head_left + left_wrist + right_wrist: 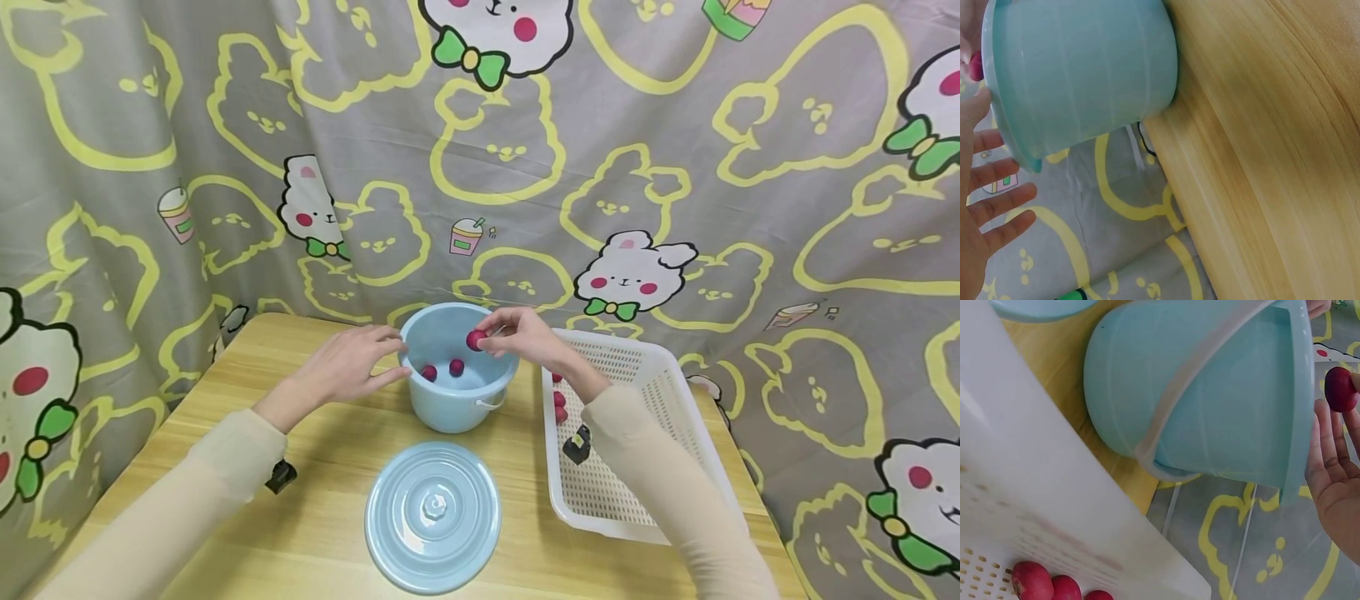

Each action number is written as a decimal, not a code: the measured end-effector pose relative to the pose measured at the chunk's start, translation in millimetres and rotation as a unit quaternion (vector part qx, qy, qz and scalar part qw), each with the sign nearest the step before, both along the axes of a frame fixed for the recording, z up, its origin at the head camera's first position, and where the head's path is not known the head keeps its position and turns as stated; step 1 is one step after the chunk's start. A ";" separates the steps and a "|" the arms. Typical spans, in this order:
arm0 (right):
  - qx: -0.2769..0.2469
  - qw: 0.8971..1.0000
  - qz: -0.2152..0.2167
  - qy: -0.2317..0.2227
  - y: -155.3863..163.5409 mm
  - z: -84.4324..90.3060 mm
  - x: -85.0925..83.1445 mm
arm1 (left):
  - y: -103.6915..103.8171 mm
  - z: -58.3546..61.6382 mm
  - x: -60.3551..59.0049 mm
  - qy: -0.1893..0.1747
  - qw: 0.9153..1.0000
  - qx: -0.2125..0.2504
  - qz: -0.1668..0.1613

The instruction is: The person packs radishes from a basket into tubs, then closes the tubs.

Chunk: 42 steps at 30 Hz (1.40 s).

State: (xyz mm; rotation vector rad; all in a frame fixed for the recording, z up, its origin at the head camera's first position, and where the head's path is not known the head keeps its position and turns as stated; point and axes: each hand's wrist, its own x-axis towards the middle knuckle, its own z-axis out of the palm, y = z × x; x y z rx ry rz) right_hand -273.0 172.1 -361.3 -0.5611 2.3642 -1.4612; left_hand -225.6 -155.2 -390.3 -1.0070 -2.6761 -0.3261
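Note:
My right hand (519, 335) pinches a small, round, dark red fruit or radish (1340, 389) over the right side of the light blue bucket (450, 412). Two more of these red pieces (456, 367) lie on the bucket's floor. At the bucket's left rim is my left hand (354, 358), its fingers spread and fairly straight; in the left wrist view the fingertips (1007, 167) are at the rim and hold nothing. Several red pieces (1032, 580) lie in the white perforated basket (555, 467), along its left side, partly hidden by the right arm.
A round light blue lid (432, 517) with a knob lies on the wooden table (330, 508) in front of the bucket. The bucket's pale handle (1175, 394) hangs down on its right side. Behind the table hangs a grey patterned curtain (375, 150).

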 end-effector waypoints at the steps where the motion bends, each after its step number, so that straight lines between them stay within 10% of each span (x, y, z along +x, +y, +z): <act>1: 0.000 1.000 0.001 -0.003 -1.7 -0.9 -0.1 | 0.0 0.1 0.2 -0.001 1.000 -0.001 0.001; 42: 0.128 0.991 0.043 0.012 -40.8 -11.4 -10.8 | -0.4 0.0 1.0 -0.009 1.000 -0.002 0.008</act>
